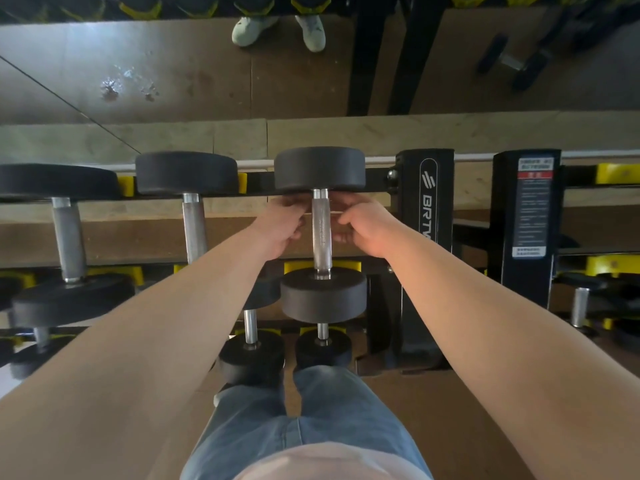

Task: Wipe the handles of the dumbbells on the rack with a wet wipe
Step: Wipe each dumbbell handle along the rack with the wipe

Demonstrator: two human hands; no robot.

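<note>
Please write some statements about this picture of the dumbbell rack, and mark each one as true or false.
1. The handle of the dumbbell next to the black post lies between the left hand and the right hand. True.
2. The left hand rests on the middle dumbbell. False: it is beside the handle next to the post.
3. The dumbbell ends are yellow. False: the ends are black, and the yellow parts belong to the rack.
4. The person wears blue jeans. True.
</note>
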